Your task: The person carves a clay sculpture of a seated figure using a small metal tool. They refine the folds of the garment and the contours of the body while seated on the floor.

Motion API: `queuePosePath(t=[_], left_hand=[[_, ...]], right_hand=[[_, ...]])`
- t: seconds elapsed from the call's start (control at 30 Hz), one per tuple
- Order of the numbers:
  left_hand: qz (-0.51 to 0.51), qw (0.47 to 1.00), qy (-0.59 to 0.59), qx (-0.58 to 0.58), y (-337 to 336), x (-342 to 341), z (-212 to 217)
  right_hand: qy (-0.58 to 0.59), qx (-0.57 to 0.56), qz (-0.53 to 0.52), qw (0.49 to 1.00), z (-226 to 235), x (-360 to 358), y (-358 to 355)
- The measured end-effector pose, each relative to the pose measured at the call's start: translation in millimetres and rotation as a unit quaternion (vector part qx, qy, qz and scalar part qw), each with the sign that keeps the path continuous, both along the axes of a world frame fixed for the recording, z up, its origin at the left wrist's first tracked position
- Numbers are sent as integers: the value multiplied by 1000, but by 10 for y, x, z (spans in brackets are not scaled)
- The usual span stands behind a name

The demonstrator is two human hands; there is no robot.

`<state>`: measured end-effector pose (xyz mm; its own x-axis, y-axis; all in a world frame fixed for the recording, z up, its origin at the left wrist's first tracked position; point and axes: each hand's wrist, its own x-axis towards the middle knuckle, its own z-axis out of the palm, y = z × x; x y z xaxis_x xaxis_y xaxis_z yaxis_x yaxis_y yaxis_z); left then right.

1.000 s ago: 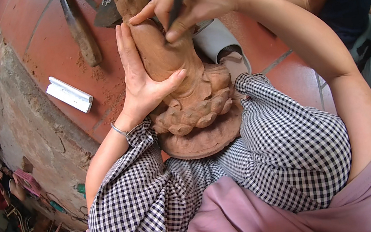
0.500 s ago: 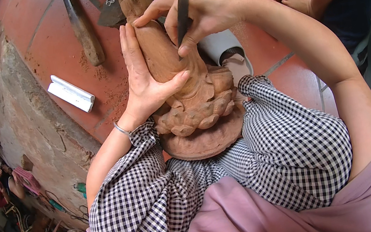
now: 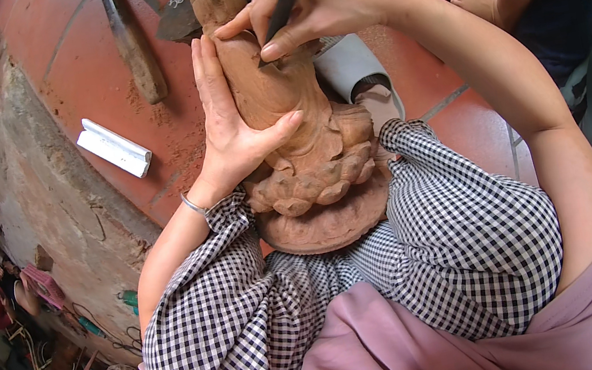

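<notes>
We held a tall, reddish-brown carved figure on a petalled round base (image 3: 301,144) in the upper middle of the frame, its base propped between our knees in black-and-white checked trousers (image 3: 471,233). Our left hand (image 3: 234,124) lay open and flat along the figure's left side, thumb hooked across its front. Our right hand (image 3: 317,11) was closed around a thin dark pointed tool (image 3: 287,0), pinched like a pen, its tip touching the figure's upper body.

We judged the piece stiff, fairly heavy and top-heavy, its fine raised detail easy to chip. The smooth waist and the thick base looked the safest places to take hold, not the narrow top.

On the red tiled floor (image 3: 75,57) at upper left lay a white ridged block (image 3: 114,147) and a long wooden-handled tool (image 3: 132,43).
</notes>
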<state>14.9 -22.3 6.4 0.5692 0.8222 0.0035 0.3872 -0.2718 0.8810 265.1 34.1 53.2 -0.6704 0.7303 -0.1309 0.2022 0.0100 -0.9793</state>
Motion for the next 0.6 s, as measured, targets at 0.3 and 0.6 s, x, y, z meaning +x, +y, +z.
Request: queuePosePath(t=[0.3, 0.6], left_hand=[[2, 1000, 5, -5, -1, 20, 35], [2, 1000, 12, -3, -8, 2, 41]], right_hand=[[7, -62, -51, 997, 30, -15, -46], [-48, -52, -56, 996, 100, -53, -66]])
